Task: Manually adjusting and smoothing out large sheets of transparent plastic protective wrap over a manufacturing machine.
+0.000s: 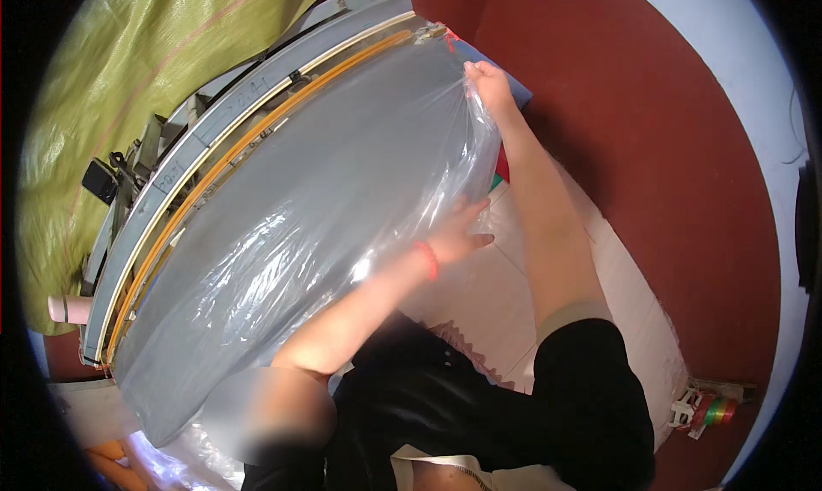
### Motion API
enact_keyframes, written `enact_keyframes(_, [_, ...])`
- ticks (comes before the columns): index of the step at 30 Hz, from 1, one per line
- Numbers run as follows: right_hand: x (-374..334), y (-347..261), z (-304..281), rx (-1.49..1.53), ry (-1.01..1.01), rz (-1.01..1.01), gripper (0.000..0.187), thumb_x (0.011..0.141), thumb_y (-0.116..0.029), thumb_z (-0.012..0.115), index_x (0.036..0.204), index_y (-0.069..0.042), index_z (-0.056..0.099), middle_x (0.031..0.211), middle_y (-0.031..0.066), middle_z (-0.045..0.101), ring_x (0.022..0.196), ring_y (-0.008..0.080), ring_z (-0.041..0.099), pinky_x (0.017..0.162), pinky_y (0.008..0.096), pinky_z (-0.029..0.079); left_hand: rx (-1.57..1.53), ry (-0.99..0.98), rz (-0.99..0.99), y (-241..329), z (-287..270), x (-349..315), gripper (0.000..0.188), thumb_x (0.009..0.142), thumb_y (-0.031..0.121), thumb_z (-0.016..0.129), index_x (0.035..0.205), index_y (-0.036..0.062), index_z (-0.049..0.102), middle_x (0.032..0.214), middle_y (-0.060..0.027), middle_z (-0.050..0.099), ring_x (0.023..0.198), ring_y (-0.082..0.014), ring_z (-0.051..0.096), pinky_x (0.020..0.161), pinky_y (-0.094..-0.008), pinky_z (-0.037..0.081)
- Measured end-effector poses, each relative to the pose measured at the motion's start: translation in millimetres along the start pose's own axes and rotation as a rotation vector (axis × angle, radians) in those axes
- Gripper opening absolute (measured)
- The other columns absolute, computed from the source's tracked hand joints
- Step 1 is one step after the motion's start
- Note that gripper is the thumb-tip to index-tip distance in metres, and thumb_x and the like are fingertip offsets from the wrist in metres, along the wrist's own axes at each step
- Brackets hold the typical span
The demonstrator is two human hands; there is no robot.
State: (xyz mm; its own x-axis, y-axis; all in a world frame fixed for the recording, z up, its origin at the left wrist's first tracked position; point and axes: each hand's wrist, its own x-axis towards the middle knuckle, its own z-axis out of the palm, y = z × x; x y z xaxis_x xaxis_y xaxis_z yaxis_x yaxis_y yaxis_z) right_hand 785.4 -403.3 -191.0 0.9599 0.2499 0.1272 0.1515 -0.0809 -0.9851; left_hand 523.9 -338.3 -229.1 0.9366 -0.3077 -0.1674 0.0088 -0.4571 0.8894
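Observation:
A large sheet of clear plastic film (pixel 265 268) lies in wrinkles over a long grey surface in front of me. At the far right corner, my right hand (pixel 490 84) is closed on the film's edge, pulling it up into taut folds. My left hand (pixel 462 230), with a red band (pixel 425 261) round its wrist, rests at the film's near edge. Its fingers are spread and it holds nothing; the hand is slightly smeared by motion. Along the far side of the film runs an orange strip (pixel 257 131), beside a grey metal rail (pixel 163 183) with handwritten marks.
Yellow-green woven sheeting (pixel 154 71) hangs beyond the rail. A black box-shaped part (pixel 100 180) and a pink cylinder (pixel 70 309) stick out at the left. White tiles (pixel 514 268) lie below, bordered by red-brown floor (pixel 668 148). A multicoloured roll (pixel 717 410) sits at the lower right.

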Motion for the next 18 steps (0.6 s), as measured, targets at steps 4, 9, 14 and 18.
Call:
enact_keyframes(4, [0,3,-3,-0.004,0.027,-0.009,0.027,0.087,-0.023,0.054,0.069,-0.002,0.053,0.059,0.002,0.051,0.049,0.0108,0.047,0.049,0.0273,0.042,0.014,0.229,0.089,2,2,37,0.062,0.078,0.025,0.063,0.131,0.0064,0.036,0.137,-0.0155,0.03,0.125,-0.0282,0.033,0.099,-0.0338,0.032])
enact_keyframes(9, [4,8,-10,-0.029,-0.008,-0.052,0.026,0.086,-0.021,0.054,0.07,-0.002,0.054,0.06,0.0026,0.052,0.049,0.0109,0.047,0.049,0.0275,0.042,-0.855,0.234,-0.017,5,6,34,0.027,0.084,0.005,0.054,0.11,0.0018,0.055,0.091,-0.0026,0.063,0.093,-0.0154,0.058,0.081,-0.0244,0.043])
enact_keyframes(14, [1,1,-5,-0.007,0.025,-0.009,0.025,0.086,-0.021,0.054,0.071,-0.001,0.055,0.062,0.0029,0.053,0.051,0.0107,0.048,0.049,0.027,0.043,-0.253,0.445,0.044,0,18,26,0.04,0.078,0.017,0.063,0.117,0.0108,0.053,0.13,-0.0166,0.039,0.12,-0.027,0.038,0.097,-0.0344,0.034])
enact_keyframes(18, [-3,-1,-1,0.011,0.056,0.003,0.023,0.086,-0.021,0.054,0.072,-0.002,0.055,0.063,0.0018,0.052,0.051,0.0104,0.048,0.049,0.0264,0.044,-0.164,0.223,-0.174,8,10,27,0.046,0.076,0.023,0.065,0.119,0.0139,0.053,0.139,-0.0182,0.022,0.128,-0.0308,0.025,0.102,-0.0363,0.028])
